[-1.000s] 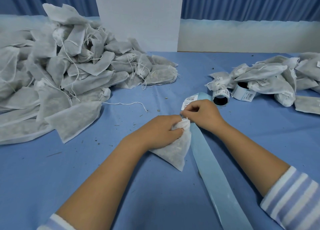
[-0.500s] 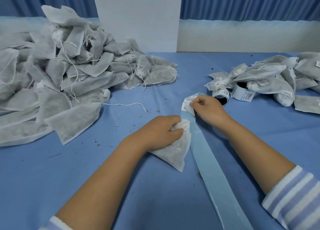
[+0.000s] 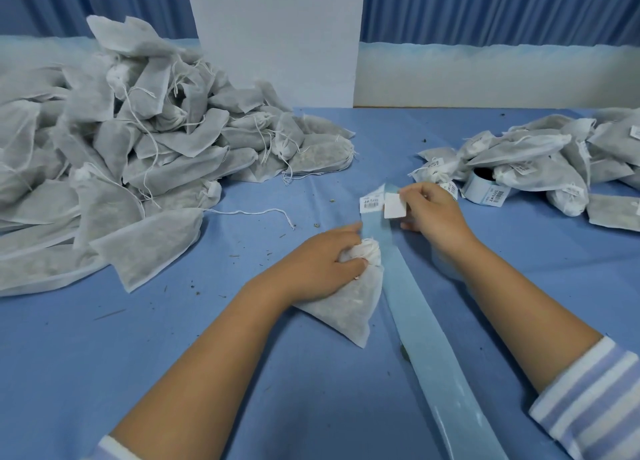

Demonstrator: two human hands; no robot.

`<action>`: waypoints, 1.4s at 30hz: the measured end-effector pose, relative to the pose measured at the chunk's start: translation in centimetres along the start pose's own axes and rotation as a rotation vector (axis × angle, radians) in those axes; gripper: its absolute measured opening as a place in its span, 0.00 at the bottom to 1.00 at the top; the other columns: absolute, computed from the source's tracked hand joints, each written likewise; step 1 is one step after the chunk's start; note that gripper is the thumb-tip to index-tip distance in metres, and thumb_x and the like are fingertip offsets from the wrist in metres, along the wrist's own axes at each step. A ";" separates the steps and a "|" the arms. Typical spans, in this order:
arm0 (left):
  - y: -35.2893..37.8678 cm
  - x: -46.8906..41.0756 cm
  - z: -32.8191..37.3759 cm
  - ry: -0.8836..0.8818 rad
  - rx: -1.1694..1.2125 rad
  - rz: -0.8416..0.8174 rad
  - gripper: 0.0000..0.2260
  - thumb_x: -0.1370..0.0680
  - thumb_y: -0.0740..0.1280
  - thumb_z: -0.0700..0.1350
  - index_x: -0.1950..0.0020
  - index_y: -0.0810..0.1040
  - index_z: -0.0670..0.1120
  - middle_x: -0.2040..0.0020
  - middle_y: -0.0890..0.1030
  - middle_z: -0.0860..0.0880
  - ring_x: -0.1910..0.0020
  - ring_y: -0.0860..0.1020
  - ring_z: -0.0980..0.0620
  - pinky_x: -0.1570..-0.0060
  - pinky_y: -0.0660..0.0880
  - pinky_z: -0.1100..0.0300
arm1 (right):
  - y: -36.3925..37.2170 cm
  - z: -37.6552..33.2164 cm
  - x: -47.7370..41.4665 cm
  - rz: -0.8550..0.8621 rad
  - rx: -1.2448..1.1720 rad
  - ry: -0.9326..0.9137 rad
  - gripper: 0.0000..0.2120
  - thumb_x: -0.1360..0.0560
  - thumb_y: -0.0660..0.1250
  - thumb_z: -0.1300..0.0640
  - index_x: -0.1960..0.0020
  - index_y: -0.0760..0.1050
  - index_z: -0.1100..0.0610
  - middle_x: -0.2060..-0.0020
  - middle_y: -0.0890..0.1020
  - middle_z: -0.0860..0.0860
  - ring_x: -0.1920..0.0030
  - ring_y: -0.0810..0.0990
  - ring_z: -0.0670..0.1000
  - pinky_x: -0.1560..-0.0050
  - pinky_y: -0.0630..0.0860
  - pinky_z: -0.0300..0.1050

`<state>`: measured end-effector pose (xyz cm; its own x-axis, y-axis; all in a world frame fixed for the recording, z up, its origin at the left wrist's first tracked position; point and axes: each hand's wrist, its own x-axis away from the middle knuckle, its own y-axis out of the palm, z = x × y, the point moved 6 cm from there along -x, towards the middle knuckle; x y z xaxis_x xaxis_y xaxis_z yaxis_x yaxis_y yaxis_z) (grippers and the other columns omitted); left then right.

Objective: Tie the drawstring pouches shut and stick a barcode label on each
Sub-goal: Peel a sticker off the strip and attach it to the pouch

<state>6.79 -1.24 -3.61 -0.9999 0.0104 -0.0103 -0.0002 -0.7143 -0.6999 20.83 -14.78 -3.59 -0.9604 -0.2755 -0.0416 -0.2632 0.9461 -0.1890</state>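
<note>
A filled white drawstring pouch (image 3: 349, 303) lies on the blue table in front of me, its neck gathered. My left hand (image 3: 322, 267) grips the pouch at the neck, and one finger reaches to the blue backing strip (image 3: 415, 317). My right hand (image 3: 433, 213) pinches a white label (image 3: 394, 206), peeled up off the strip with its blank side toward me. Another barcode label (image 3: 371, 203) sits on the strip's far end.
A big heap of white pouches (image 3: 121, 154) with loose strings fills the left side. At the right lies a smaller pile of labelled pouches (image 3: 540, 158) with a label roll (image 3: 486, 187) among them. A white board (image 3: 277, 40) stands at the back.
My right hand left the pouch neck, went to the strip's far end and peeled a label up. My left hand has kept its hold on the pouch.
</note>
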 end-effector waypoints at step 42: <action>-3.0 -0.4 -3.3 -0.334 0.626 0.402 0.15 0.32 0.79 0.47 0.52 0.80 0.43 0.65 0.82 0.53 0.70 0.79 0.58 0.71 0.71 0.66 | 3.1 -4.5 4.8 -0.184 -0.116 -0.205 0.20 0.29 0.76 0.56 0.44 0.75 0.37 0.52 0.84 0.48 0.50 0.82 0.46 0.42 0.75 0.41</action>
<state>7.20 3.14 -3.87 -0.8771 -0.4682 0.1069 0.4499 -0.8789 -0.1582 15.00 -12.42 0.03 -0.8604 -0.4613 -0.2168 -0.4507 0.8872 -0.0989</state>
